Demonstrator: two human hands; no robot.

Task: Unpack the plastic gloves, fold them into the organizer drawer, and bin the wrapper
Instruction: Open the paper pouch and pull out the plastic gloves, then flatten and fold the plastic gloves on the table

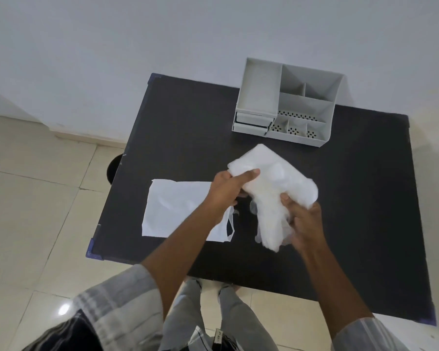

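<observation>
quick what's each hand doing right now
Left hand: closed on the far end of the plastic gloves.
Right hand: closed on their near end.

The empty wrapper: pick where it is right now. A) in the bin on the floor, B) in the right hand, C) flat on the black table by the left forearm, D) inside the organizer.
C: the wrapper lies flat on the black table, partly under the left forearm, while both hands hold the plastic gloves.
</observation>
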